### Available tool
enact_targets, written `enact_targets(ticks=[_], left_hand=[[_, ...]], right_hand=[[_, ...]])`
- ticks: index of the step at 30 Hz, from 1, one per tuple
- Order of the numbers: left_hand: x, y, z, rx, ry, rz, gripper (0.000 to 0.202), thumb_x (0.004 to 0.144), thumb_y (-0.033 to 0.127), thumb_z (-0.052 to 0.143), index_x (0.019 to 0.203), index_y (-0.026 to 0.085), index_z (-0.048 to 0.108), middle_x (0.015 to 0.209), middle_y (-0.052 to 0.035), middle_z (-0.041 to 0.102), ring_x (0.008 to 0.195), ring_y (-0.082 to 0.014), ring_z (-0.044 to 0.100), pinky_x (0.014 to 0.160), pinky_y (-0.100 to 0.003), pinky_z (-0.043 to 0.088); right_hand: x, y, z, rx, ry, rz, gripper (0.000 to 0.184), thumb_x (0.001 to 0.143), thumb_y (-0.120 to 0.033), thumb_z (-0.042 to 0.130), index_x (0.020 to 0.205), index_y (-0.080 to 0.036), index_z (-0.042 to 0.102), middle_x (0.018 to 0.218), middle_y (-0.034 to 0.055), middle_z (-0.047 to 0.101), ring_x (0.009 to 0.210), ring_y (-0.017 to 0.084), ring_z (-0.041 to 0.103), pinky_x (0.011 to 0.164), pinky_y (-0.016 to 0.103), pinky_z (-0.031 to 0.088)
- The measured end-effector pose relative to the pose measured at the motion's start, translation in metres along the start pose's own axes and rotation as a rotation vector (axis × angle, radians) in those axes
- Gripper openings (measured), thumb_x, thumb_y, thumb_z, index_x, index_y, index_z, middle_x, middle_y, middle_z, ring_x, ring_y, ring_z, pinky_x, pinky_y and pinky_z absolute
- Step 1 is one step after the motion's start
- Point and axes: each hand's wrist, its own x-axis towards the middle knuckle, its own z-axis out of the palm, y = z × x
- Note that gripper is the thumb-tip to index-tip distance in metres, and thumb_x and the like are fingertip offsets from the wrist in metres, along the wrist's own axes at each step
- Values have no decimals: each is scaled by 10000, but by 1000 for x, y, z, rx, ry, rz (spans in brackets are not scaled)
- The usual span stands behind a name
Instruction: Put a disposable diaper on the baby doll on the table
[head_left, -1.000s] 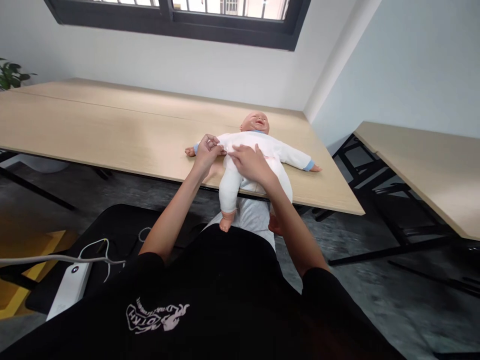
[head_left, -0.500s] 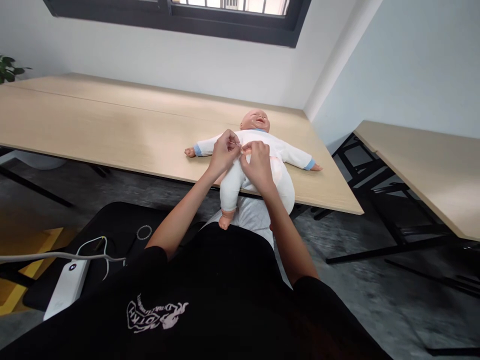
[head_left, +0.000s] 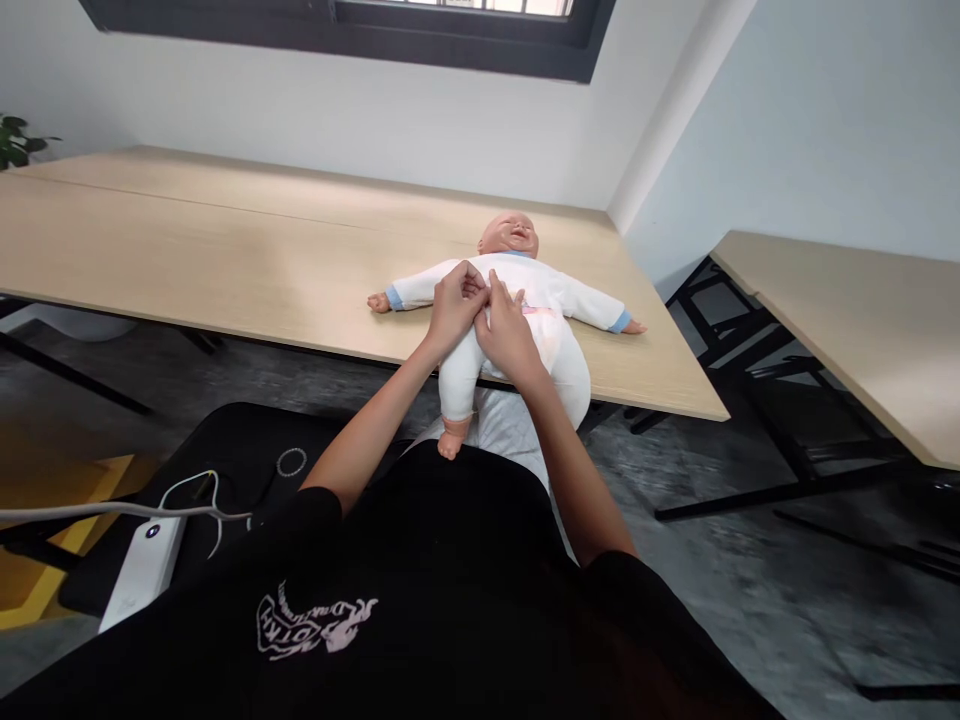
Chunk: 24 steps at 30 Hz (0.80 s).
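A baby doll (head_left: 517, 268) lies on its back on the wooden table, its arms spread and its legs over the near edge. It wears a white suit with blue cuffs, and over that a white diaper (head_left: 547, 330) with a pinkish print at the waist. At the waist's left side my left hand (head_left: 456, 308) is closed, thumb and fingertips pinched on the diaper's edge. My right hand (head_left: 507, 328) meets it there, its thumb and index finger on the same edge and its other fingers over the diaper's front. The pinched spot itself is mostly hidden by my fingers.
The wooden table (head_left: 225, 250) runs along the wall under a window. A black chair (head_left: 240, 440) at my left bears a white power bank (head_left: 146, 565), cables and a bead bracelet (head_left: 291, 461). Another table (head_left: 847, 310) stands at the right.
My hands have come closer together at the doll's waist. My right hand has shifted slightly left and its index finger is now straighter, pointing upward. The doll stays in place.
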Motion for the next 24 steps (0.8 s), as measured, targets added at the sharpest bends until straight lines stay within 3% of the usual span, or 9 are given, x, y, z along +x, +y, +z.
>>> enact_targets(ticks=[3, 6, 10, 12, 15, 17, 20, 24], left_hand=[[-2, 0, -2, 22, -30, 3, 178, 840, 78, 657, 790, 184, 524, 776, 13, 631, 719, -121, 601, 728, -241, 489], [-2, 0, -4, 68, -79, 2, 165, 820, 68, 662, 781, 179, 547, 756, 21, 622, 720, -123, 595, 724, -240, 482], [-1, -1, -5, 110, -148, -8, 131, 824, 56, 633, 807, 175, 580, 780, 12, 641, 749, -132, 619, 739, -246, 498], [-2, 0, -7, 131, -163, -15, 110, 854, 73, 622, 903, 172, 618, 830, -4, 674, 787, -143, 644, 779, -261, 518], [-7, 2, -10, 226, -184, 5, 177, 905, 119, 611, 1070, 165, 655, 964, -54, 722, 931, -183, 678, 909, -321, 542], [-13, 6, -10, 337, -228, 52, 138, 959, 176, 577, 1048, 160, 682, 1065, -98, 731, 1062, -223, 670, 1018, -380, 524], [-24, 15, -6, 469, -292, 110, 269, 1051, 282, 473, 1083, 150, 705, 1242, -150, 714, 1232, -266, 634, 1142, -438, 466], [-38, 30, 1, 624, -369, 88, 530, 1084, 473, 449, 1430, 95, 583, 1553, -213, 543, 1528, -328, 434, 1283, -506, 317]], right_hand=[[-12, -4, -2, -26, 107, -18, 598, 973, -158, 337, 1554, -62, 441, 1627, 162, 441, 1599, 287, 298, 1352, 578, 162], [-27, -8, -1, -101, 188, 24, 528, 1006, -205, 372, 1480, -44, 539, 1605, 187, 467, 1577, 296, 336, 1349, 574, 177], [-36, -13, 3, -181, 160, 84, 558, 1060, -274, 340, 1515, -8, 520, 1628, 208, 427, 1572, 314, 343, 1337, 579, 200], [-38, -16, 3, -193, 134, 81, 583, 1071, -274, 305, 1550, 10, 477, 1646, 206, 397, 1587, 314, 314, 1338, 570, 197], [-41, -18, -4, -172, 114, 62, 587, 1077, -286, 288, 1541, 13, 490, 1630, 201, 425, 1578, 311, 336, 1335, 549, 214], [-45, -16, -14, -106, 114, 21, 569, 1086, -321, 286, 1494, -34, 559, 1575, 173, 512, 1533, 294, 418, 1326, 519, 259], [-53, -5, -33, 14, 183, -39, 546, 1094, -382, 280, 1408, -112, 636, 1481, 135, 612, 1440, 256, 526, 1285, 468, 355], [-65, 22, -52, 25, 347, 119, 572, 1061, -456, 340, 1376, -87, 644, 1512, 186, 567, 1453, 292, 502, 1258, 490, 384]])
